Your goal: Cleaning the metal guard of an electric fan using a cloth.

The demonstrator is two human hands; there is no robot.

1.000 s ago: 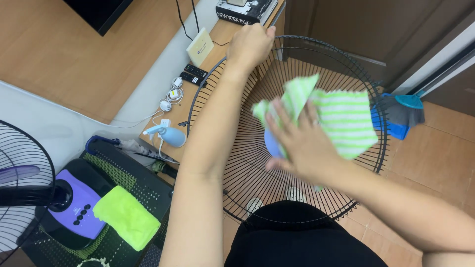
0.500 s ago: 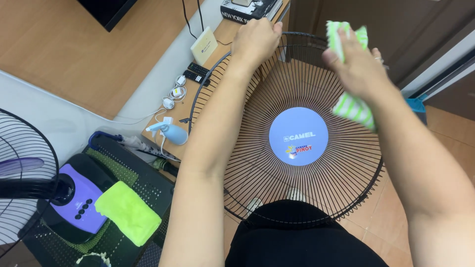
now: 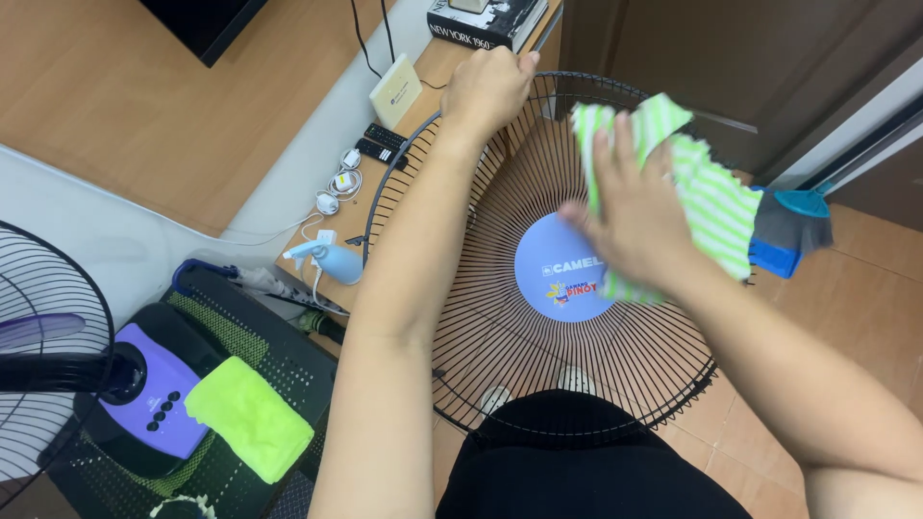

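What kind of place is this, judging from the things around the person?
Probably a room in a home. A low wooden shelf holds a book, remote controls and chargers, the floor is tiled, and a household fan stands beside the fan grille that the person wipes.

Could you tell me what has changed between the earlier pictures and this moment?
The right hand, gripping the green-and-white striped cloth, swept from the round black wire fan guard's centre up to its far rim, and is now back down beside the blue centre disc. The left hand stayed clamped on the guard's top rim; the guard has not moved.
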